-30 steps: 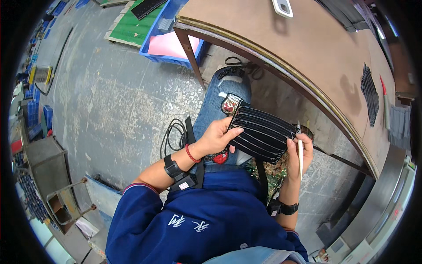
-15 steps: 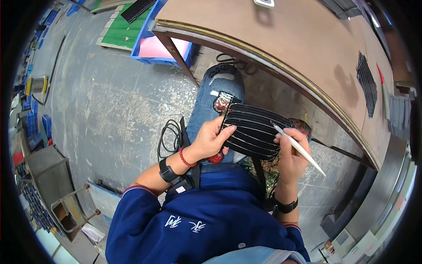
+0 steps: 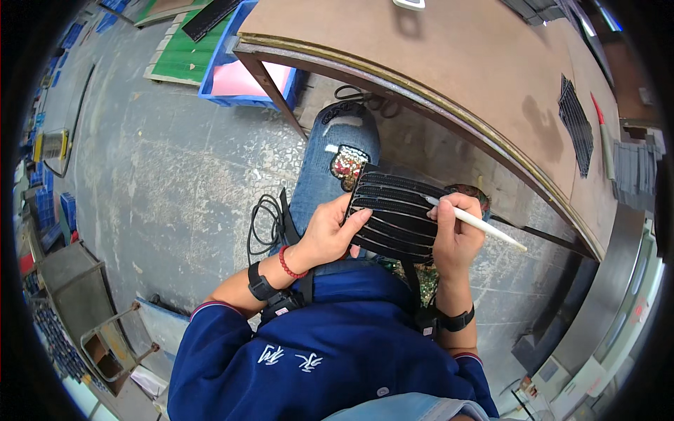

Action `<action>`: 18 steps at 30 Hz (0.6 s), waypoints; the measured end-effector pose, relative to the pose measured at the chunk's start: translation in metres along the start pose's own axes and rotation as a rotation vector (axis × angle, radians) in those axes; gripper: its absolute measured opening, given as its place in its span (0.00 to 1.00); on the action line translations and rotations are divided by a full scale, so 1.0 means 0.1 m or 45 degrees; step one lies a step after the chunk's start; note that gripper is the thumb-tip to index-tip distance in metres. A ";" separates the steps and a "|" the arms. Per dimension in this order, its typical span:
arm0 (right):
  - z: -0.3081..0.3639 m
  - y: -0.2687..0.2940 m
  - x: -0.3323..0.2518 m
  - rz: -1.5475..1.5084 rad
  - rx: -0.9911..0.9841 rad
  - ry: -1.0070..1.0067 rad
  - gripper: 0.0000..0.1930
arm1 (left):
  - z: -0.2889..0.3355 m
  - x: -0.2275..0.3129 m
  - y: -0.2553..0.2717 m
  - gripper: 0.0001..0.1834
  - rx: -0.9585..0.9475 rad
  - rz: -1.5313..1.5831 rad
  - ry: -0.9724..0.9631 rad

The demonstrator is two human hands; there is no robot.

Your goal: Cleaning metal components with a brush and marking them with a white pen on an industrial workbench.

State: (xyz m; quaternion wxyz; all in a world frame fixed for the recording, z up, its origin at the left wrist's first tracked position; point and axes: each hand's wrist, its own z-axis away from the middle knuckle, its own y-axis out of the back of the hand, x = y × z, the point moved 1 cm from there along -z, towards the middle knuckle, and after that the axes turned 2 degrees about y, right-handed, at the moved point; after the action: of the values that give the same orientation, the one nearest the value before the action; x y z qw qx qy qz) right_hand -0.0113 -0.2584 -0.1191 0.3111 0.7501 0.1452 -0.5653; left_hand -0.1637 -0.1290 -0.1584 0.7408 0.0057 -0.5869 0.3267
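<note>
A black flexible sheet with several pale-edged, curving strips lies across my lap, above the jeans. My left hand is closed on its left edge, thumb on top and fingers underneath. At the sheet's right side, my right hand pinches a white pen-shaped tool with a thin pointed tip. That tip rests on or just over the upper right part of the sheet; contact cannot be made out. The tool's handle end points right. My right fingers partly cover the sheet's right edge.
A brown-topped table stands ahead and to the right, bearing another black striped sheet and a red-tipped pen-like tool. Scissors lie beneath it. A blue bin with pink material sits left of the table leg.
The white tool has tilted, so its handle now lies flatter and its tip sits slightly farther left on the sheet. My right hand has turned with it. My left hand keeps its hold.
</note>
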 end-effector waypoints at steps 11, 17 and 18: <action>-0.02 0.03 0.02 0.072 -0.001 -0.046 0.04 | 0.01 0.01 -0.02 0.12 -0.030 -0.010 -0.008; -0.04 0.03 0.00 0.114 0.000 -0.042 0.04 | 0.02 -0.02 -0.01 0.13 -0.049 -0.041 -0.025; -0.04 0.03 0.02 0.171 -0.030 0.038 0.03 | 0.02 -0.02 -0.01 0.13 -0.054 -0.046 -0.028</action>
State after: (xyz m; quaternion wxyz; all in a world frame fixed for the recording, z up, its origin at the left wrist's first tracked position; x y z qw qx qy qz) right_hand -0.0056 -0.2586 -0.1191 0.3549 0.7629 0.1059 -0.5300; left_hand -0.1648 -0.1312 -0.1594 0.7401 0.0042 -0.6015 0.3007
